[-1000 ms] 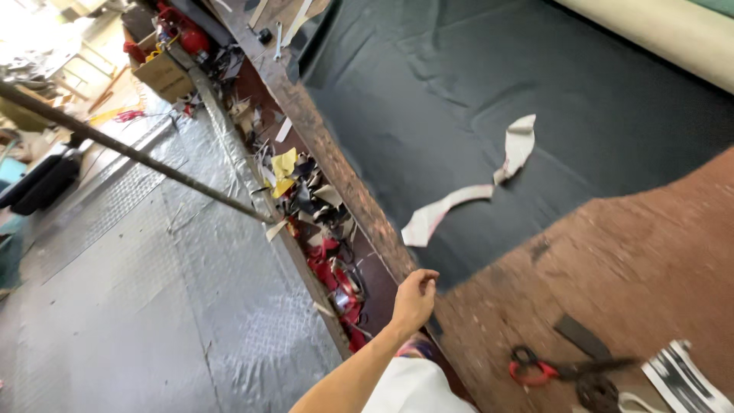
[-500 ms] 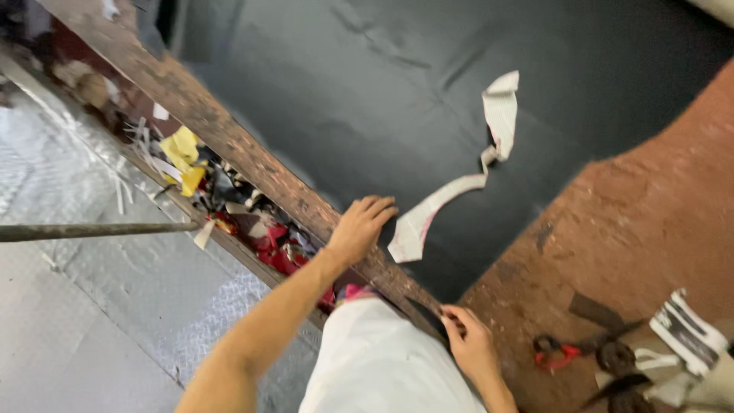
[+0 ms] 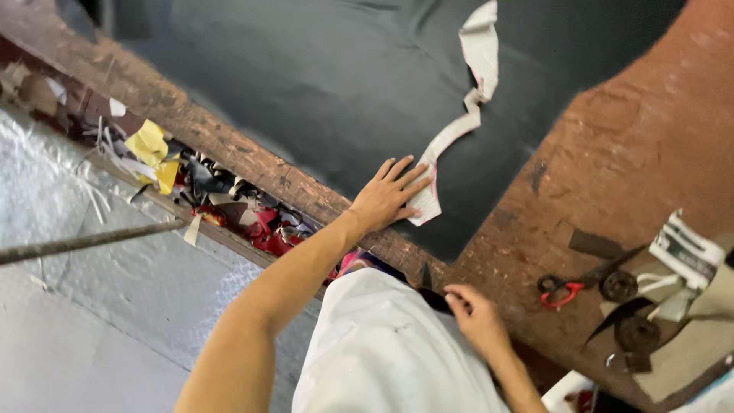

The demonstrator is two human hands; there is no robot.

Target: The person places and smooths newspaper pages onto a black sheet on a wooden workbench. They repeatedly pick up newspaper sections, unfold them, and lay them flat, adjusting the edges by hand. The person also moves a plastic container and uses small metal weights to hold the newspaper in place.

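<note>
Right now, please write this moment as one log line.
left hand: flat on pale strip | right hand: at table edge | black sheet: spread

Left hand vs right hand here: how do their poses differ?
The left hand lies flat, its fingers spread, pressing the near end of the curved white paper pattern strip on the black fabric sheet. The right hand is curled, fingers pinched, at the near edge of the worn brown wooden table, close to the body. Both are bare.

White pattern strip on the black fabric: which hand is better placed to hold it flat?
Probably the left hand: it lies spread on the white pattern strip's near end. The right hand is at the table edge.
</note>
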